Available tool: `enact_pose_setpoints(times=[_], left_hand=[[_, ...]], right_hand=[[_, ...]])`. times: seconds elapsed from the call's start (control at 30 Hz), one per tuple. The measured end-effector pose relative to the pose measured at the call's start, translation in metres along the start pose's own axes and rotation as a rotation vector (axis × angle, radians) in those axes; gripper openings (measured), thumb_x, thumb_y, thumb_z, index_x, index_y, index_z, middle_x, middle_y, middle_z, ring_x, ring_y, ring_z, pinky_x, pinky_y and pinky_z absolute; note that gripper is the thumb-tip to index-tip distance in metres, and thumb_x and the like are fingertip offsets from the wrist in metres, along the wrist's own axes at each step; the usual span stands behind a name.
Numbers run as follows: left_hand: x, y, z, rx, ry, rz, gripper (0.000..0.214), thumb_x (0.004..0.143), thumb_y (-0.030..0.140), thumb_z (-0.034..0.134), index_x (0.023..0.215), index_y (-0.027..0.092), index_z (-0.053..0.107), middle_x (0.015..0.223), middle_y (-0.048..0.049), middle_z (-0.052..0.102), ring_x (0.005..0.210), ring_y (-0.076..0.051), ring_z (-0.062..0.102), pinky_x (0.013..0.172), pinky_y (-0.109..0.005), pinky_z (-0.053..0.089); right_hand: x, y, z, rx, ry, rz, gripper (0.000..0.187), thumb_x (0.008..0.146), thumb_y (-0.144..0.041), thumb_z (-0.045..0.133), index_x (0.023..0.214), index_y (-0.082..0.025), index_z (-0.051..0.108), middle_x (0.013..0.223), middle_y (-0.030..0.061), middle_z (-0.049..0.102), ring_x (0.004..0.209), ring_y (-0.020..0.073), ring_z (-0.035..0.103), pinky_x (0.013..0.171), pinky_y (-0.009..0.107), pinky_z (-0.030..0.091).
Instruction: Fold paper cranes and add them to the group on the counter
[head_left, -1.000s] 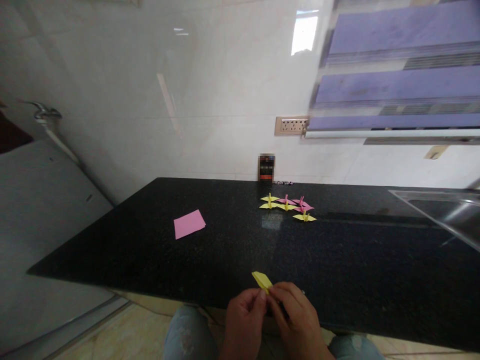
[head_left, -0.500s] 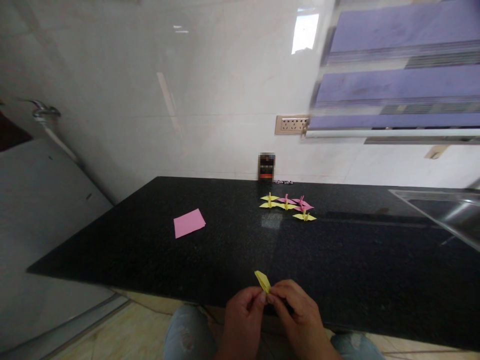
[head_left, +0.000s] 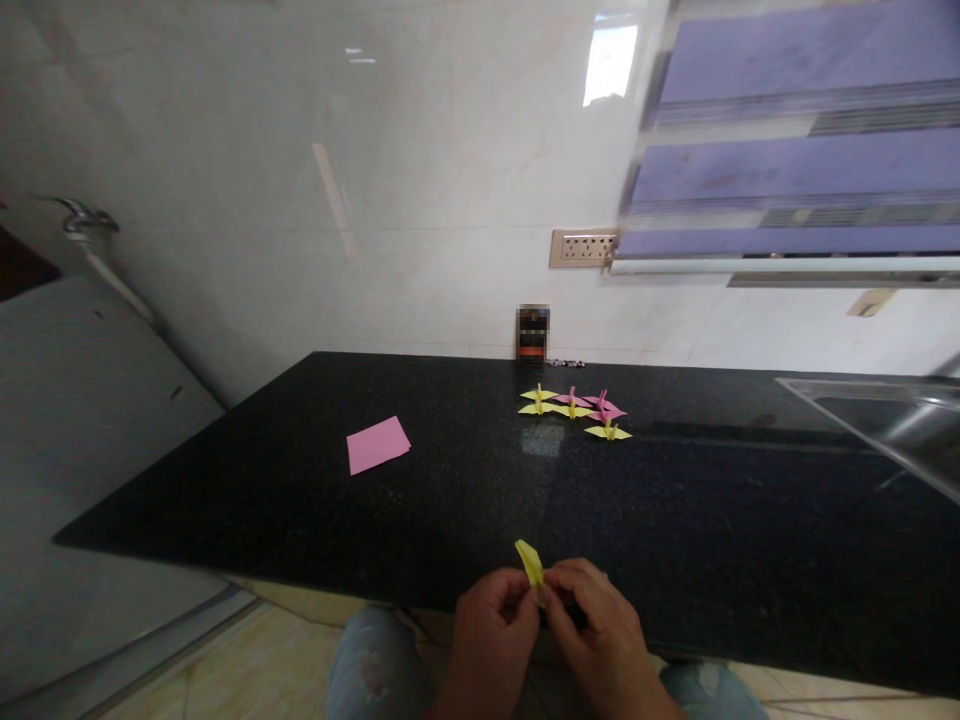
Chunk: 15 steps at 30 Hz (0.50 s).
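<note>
My left hand [head_left: 487,640] and my right hand [head_left: 600,635] meet at the near edge of the black counter [head_left: 675,520]. Both pinch a small folded yellow paper [head_left: 530,562], whose pointed tip sticks up between the fingertips. Further back on the counter stand several finished paper cranes [head_left: 574,410], yellow and pink, in a tight group. A flat pink paper square [head_left: 377,445] lies to the left of them.
A small dark box [head_left: 533,334] stands against the tiled wall behind the cranes, below a wall socket [head_left: 581,248]. A steel sink [head_left: 892,425] is set in the counter at the right. A tap [head_left: 79,215] juts from the wall at far left. My knees show under the counter edge.
The hands have closed in a little and the yellow paper's tip has turned more upright. Nothing on the counter has moved.
</note>
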<state>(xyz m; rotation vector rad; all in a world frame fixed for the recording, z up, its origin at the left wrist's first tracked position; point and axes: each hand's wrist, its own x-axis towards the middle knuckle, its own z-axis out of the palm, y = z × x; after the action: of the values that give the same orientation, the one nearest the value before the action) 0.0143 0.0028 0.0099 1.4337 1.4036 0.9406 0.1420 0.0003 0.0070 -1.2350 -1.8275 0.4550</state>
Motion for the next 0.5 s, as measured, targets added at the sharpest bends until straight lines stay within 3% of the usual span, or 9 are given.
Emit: enact_pose_setpoints(times=[0.2, 0.5], left_hand=[[-0.004, 0.010, -0.003, 0.109, 0.042, 0.175, 0.017, 0.078, 0.019, 0.045, 0.076, 0.017, 0.061, 0.076, -0.0038, 0.061, 0.071, -0.015, 0.055, 0.066, -0.024, 0.040], [0.001, 0.007, -0.007, -0.002, 0.145, 0.308, 0.009, 0.076, 0.016, 0.051, 0.078, 0.017, 0.059, 0.086, -0.0047, 0.058, 0.082, -0.015, 0.054, 0.074, -0.027, 0.043]], right_hand=[[0.006, -0.008, -0.002, 0.030, -0.003, 0.128, 0.008, 0.074, -0.014, 0.050, 0.078, -0.018, 0.055, 0.074, 0.0041, 0.056, 0.065, 0.0149, 0.054, 0.057, 0.024, 0.043], [0.008, -0.008, -0.009, 0.390, -0.047, 0.205, 0.008, 0.081, -0.022, 0.046, 0.079, -0.019, 0.053, 0.079, 0.0027, 0.053, 0.075, 0.0142, 0.052, 0.066, 0.024, 0.042]])
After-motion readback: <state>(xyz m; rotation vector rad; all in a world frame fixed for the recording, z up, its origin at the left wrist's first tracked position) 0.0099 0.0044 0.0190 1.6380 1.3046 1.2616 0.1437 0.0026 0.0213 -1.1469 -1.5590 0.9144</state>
